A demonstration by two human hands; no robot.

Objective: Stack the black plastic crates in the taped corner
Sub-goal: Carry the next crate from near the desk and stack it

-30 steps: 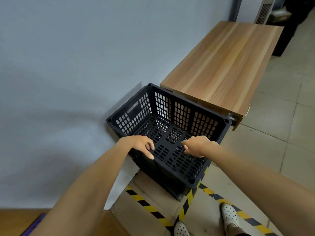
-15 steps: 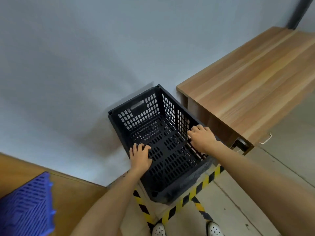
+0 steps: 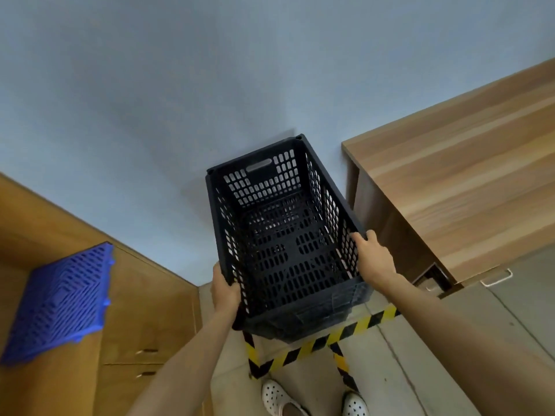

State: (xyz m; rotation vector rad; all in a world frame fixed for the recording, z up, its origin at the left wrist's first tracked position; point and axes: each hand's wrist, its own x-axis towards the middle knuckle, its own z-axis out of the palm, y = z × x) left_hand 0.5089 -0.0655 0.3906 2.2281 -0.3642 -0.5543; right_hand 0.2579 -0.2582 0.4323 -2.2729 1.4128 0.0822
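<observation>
One black plastic crate (image 3: 285, 235), one blue slatted panel (image 3: 60, 301), two hands, two white shoes, two wooden cabinets

Both hands grip the black crate (image 3: 288, 235) by its long rims: left hand (image 3: 225, 291), right hand (image 3: 374, 256). Yellow-black tape (image 3: 318, 345) marks the floor beneath it, between two wooden cabinets.

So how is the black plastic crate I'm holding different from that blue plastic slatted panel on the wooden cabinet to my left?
The black plastic crate is a deep open box; the blue plastic slatted panel is flat. The crate is gripped on its two long sides by the left hand and right hand over the taped floor corner; the panel lies untouched on the wooden cabinet. Both are perforated plastic.
</observation>
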